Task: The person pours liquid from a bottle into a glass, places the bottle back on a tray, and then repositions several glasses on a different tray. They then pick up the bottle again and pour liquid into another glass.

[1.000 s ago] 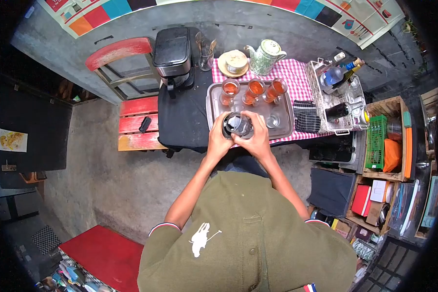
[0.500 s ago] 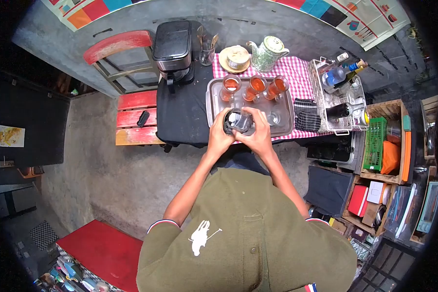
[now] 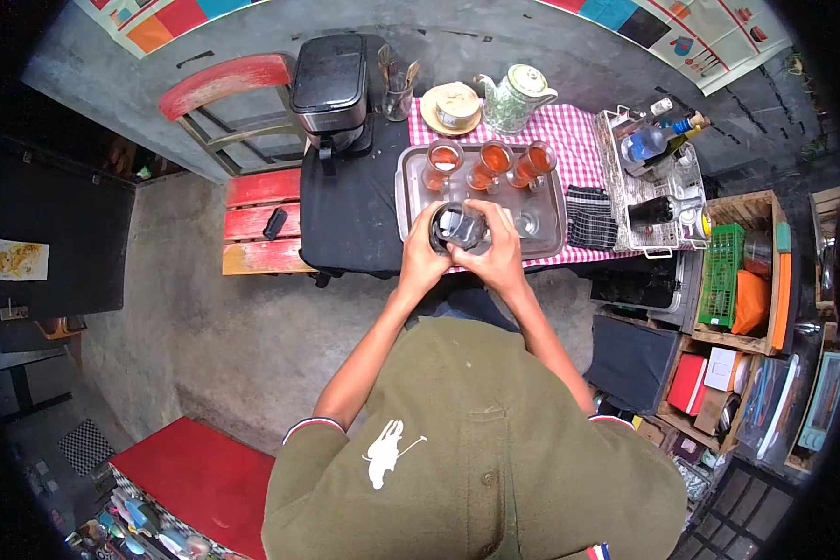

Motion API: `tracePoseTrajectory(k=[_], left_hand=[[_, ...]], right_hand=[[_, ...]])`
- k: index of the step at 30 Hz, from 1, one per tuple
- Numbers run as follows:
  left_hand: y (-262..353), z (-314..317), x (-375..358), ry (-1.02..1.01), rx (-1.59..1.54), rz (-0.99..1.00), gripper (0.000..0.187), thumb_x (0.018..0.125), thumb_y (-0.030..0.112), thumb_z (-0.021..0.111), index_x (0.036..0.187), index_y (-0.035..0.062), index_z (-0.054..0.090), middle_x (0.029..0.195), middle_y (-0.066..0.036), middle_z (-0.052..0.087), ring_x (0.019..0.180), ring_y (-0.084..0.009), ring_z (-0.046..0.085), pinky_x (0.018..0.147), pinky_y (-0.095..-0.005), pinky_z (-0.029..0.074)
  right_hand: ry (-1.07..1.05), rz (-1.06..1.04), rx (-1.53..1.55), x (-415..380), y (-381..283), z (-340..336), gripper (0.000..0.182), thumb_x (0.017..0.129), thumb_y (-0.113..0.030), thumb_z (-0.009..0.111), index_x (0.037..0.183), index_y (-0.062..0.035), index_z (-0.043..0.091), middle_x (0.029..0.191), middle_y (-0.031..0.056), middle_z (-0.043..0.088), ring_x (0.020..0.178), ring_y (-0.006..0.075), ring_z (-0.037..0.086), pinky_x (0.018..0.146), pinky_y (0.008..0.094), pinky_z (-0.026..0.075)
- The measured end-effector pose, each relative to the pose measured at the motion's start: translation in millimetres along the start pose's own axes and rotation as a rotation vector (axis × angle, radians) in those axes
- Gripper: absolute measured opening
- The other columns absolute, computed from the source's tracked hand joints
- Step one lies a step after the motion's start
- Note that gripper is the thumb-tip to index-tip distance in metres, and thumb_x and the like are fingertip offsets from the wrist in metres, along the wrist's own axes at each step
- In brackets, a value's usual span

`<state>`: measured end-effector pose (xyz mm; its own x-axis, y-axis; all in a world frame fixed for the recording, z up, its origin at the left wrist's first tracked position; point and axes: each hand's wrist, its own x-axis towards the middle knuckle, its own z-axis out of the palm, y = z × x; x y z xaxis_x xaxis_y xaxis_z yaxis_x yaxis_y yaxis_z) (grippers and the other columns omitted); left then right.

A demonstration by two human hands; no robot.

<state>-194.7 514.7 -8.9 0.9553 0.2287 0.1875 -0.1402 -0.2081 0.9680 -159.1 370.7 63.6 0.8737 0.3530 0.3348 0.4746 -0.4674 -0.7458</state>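
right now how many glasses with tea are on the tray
3: left glass of tea, middle glass of tea and right glass of tea, in a row along the far edge of the metal tray. Others may hide behind the hands.

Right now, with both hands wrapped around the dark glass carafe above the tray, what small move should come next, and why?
Probably lower the carafe a little toward the bare near part of the metal tray. The left hand and right hand clasp it from both sides, right over the tray's near edge. Three glasses of amber tea stand along the far side, so setting it down close keeps it clear of them.
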Motion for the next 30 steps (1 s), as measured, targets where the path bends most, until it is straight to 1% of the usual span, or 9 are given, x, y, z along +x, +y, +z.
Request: tracePoseTrajectory(k=[4, 7, 10, 13, 25, 30], left_hand=[[-0.2, 0.6, 2.4, 0.011, 0.019, 0.013, 0.074, 0.065, 0.004, 0.077, 0.134, 0.0009, 0.051, 0.128, -0.019, 0.062, 0.122, -0.0353, 0.060, 0.106, -0.0413, 0.046], [-0.4, 1.3, 3.7, 0.001, -0.032, 0.017, 0.073, 0.066, 0.004, 0.076, 0.135, 0.0008, 0.051, 0.127, -0.019, 0.062, 0.121, -0.0350, 0.061, 0.105, -0.0411, 0.047], [-0.5, 1.4, 5.0, 0.006, -0.004, 0.034, 0.072, 0.066, 0.004, 0.075, 0.134, 0.0008, 0.051, 0.127, -0.019, 0.062, 0.121, -0.0346, 0.061, 0.104, -0.0409, 0.047], [1.3, 0.7, 5.2, 0.008, -0.007, 0.028, 0.072, 0.066, 0.003, 0.074, 0.134, 0.0009, 0.052, 0.127, -0.019, 0.062, 0.121, -0.0342, 0.061, 0.104, -0.0407, 0.047], [-0.5, 0.8, 3.7, 0.026, -0.019, 0.018, 0.072, 0.067, 0.005, 0.077, 0.134, 0.0012, 0.052, 0.129, -0.018, 0.062, 0.122, -0.0320, 0.061, 0.105, -0.0396, 0.047], [-3.6, -0.7, 4.7, 0.014, -0.028, 0.002, 0.074, 0.066, 0.005, 0.079, 0.135, 0.0013, 0.052, 0.129, -0.017, 0.062, 0.122, -0.0311, 0.061, 0.105, -0.0393, 0.047]], right_hand=[[-0.003, 0.003, -0.006, 2.4, -0.8, -0.9, 0.061, 0.063, -0.018, 0.081, 0.120, -0.0025, 0.061, 0.114, 0.0137, 0.064, 0.108, 0.0338, 0.058, 0.097, 0.0435, 0.046], [-0.007, -0.005, -0.012, 3.2, 0.3, -1.9, 0.061, 0.064, -0.019, 0.081, 0.120, -0.0030, 0.061, 0.114, 0.0133, 0.064, 0.108, 0.0339, 0.058, 0.097, 0.0435, 0.046], [-0.007, -0.032, -0.054, 4.5, 3.2, -2.1, 0.062, 0.064, -0.018, 0.082, 0.120, -0.0027, 0.061, 0.115, 0.0143, 0.065, 0.108, 0.0324, 0.061, 0.096, 0.0416, 0.049], [-0.013, -0.018, -0.024, 4.4, 3.5, -0.4, 0.062, 0.064, -0.020, 0.081, 0.120, -0.0033, 0.061, 0.115, 0.0136, 0.063, 0.108, 0.0340, 0.057, 0.097, 0.0437, 0.046], [-0.013, -0.014, -0.020, 5.2, 2.0, 2.1, 0.060, 0.064, -0.021, 0.080, 0.119, -0.0041, 0.061, 0.113, 0.0136, 0.063, 0.108, 0.0346, 0.057, 0.097, 0.0445, 0.044], [-0.027, -0.019, -0.040, 6.9, 3.0, 2.9, 0.060, 0.064, -0.022, 0.080, 0.119, -0.0054, 0.061, 0.112, 0.0122, 0.063, 0.108, 0.0337, 0.057, 0.096, 0.0450, 0.044]])
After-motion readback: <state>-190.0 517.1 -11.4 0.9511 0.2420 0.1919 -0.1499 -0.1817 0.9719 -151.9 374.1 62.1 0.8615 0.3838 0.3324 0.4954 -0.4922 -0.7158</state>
